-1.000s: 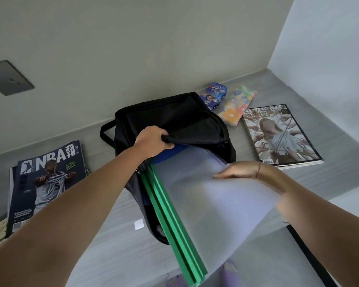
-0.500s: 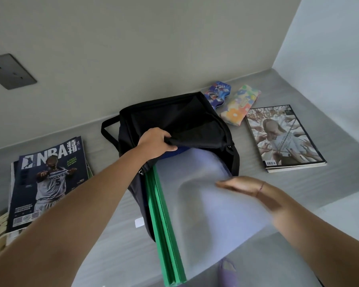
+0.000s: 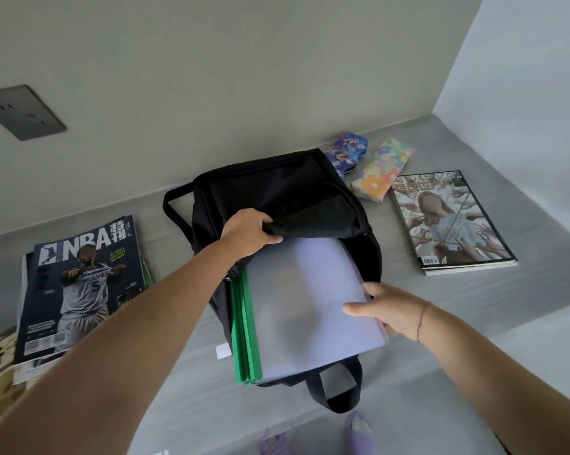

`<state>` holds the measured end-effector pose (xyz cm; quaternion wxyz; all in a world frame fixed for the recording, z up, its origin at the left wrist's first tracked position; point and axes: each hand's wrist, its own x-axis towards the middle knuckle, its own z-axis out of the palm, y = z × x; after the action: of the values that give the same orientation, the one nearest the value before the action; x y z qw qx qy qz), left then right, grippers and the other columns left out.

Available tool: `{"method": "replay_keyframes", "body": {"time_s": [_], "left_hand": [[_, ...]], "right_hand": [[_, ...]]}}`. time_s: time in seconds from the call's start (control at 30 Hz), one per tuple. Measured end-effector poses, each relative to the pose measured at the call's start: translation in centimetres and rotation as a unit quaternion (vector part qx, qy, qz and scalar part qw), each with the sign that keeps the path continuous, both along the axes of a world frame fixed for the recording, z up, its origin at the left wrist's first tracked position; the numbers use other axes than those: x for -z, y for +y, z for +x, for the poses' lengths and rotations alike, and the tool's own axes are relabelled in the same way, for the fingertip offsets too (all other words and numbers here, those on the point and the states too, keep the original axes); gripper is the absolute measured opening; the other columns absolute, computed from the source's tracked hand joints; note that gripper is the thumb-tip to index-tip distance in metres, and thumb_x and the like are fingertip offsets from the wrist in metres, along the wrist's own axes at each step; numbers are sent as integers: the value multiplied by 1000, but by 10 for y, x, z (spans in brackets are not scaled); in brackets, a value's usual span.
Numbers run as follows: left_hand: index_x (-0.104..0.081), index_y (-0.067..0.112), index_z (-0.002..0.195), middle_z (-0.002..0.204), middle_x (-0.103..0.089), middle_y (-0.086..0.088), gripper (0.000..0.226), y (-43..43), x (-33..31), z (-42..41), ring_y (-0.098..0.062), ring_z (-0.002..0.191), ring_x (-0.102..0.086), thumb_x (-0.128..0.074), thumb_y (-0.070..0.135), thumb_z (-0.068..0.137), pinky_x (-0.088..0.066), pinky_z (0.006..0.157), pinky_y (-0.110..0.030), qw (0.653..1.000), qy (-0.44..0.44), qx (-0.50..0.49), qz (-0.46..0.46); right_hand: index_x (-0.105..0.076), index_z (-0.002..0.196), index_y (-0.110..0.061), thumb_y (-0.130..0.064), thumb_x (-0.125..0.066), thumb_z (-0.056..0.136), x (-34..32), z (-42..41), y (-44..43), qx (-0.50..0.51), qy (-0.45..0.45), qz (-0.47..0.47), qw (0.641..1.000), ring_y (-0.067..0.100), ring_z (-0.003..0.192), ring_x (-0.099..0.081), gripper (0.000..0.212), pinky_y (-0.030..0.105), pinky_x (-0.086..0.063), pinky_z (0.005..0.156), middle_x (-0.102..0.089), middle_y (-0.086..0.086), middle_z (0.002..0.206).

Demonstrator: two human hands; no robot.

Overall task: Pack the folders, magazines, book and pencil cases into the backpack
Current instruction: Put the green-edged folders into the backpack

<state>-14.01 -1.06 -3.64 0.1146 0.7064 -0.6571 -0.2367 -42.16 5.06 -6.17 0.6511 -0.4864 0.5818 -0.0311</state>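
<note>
Gripping the raised edge of the black backpack's (image 3: 286, 195) front flap, the left hand (image 3: 249, 236) is curling its fingers round the fabric and holding the opening wide. The right hand (image 3: 388, 310) is pinching the right edge of the lilac folder (image 3: 309, 300), with the thumb lying flat on top and the fingers tucked beneath. That translucent folder is lying uppermost, its far end sitting inside the opening under the flap and its near end sticking out toward the person. The green folders (image 3: 242, 330) are lying directly under it, showing as stacked edges along its left side, likewise partly in the bag. The backpack is lying flat on the grey desk (image 3: 474, 307), its carry handle (image 3: 339, 389) looping out at the near end.

Off to the left, well apart from the bag, the NBA magazine (image 3: 83, 284) is resting on top of a small pile. To the right, the other magazine (image 3: 447, 221) is lying flat on the desk. Just beyond it, near the wall, the blue pencil case (image 3: 347, 152) and the flowered pencil case (image 3: 382, 169) are lying side by side, the blue one just beside the backpack's far corner. A dark wall socket (image 3: 24, 111) is sitting on the wall at upper left.
</note>
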Motion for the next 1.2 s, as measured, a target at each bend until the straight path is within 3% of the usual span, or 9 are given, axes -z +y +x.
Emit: {"method": "replay_keyframes", "body": {"time_s": [0.23, 0.3, 0.43, 0.5, 0.57, 0.63, 0.73, 1.0, 1.2], "left_hand": [[-74, 21, 90, 58, -57, 12, 22, 1, -7, -4, -14, 68, -61, -77, 34, 73, -45, 62, -25, 1000, 4, 14, 8], [-74, 21, 92, 65, -62, 7, 25, 1, -9, -6, -16, 73, -63, -78, 35, 72, -48, 66, -27, 1000, -1, 17, 8], [-73, 21, 96, 85, -72, -2, 28, 2, -9, -6, -18, 82, -65, -77, 36, 73, -54, 74, -33, 1000, -11, 14, 4], [-73, 23, 96, 82, -71, 0, 26, 3, -6, -6, -18, 80, -64, -76, 36, 74, -52, 70, -30, 1000, -17, 12, 1], [-73, 23, 97, 81, -68, 1, 26, 5, -5, -8, -18, 79, -63, -74, 37, 75, -47, 66, -27, 999, -31, 14, -4], [-72, 24, 100, 83, -68, 0, 28, 7, -5, -11, -19, 82, -63, -74, 37, 75, -46, 67, -26, 999, -36, 14, -4], [-72, 23, 100, 80, -65, 1, 29, 7, -6, -12, -19, 83, -63, -74, 37, 75, -45, 67, -26, 999, -37, 12, -2], [-72, 23, 98, 80, -68, 0, 25, 8, -2, -10, -19, 80, -63, -73, 36, 77, -49, 68, -29, 999, -41, 16, -6], [-72, 20, 100, 88, -72, -3, 27, 8, -3, -8, -21, 85, -64, -74, 33, 76, -53, 76, -33, 999, -42, 24, -6]], "right_hand": [[-61, 78, -10, -3, -55, 87, 18, 44, -8, 215, 15, -147, 965, 21, 68, -52, 12, 22, -41, 55, -56, 4, 65], [-64, 87, -5, -6, -53, 88, 18, 62, -29, 227, 26, -145, 963, 22, 75, -54, 10, 25, -43, 64, -58, 9, 74], [-54, 68, -13, -10, -53, 87, 14, 64, -41, 192, 89, -161, 964, 24, 78, -53, 19, 30, -43, 69, -56, 9, 72], [-59, 92, -12, -15, -58, 86, 9, 49, -24, 139, 149, -212, 956, 28, 88, -56, 7, 32, -44, 75, -62, 11, 97], [-51, 122, -11, -24, -69, 79, 10, 39, 2, 21, 236, -382, 893, 30, 105, -52, 48, 36, -45, 86, -54, 11, 122], [-45, 132, -17, -38, -74, 71, 12, 46, 25, -141, 215, -511, 820, 29, 126, -41, 71, 41, -39, 102, -43, 8, 138], [-48, 131, -22, -47, -70, 73, 23, 70, 34, -332, 152, -500, 785, 24, 134, -32, 67, 39, -27, 113, -37, 4, 145], [-65, 77, -19, -41, -84, 58, 42, 88, 21, -378, 146, -637, 655, 15, 64, -59, 34, 26, -52, 57, -60, -4, 73], [-61, 54, -23, -15, -87, 49, 39, 112, 19, -333, 157, -670, 645, 9, 44, -53, 27, 19, -40, 33, -54, -7, 58]]}}
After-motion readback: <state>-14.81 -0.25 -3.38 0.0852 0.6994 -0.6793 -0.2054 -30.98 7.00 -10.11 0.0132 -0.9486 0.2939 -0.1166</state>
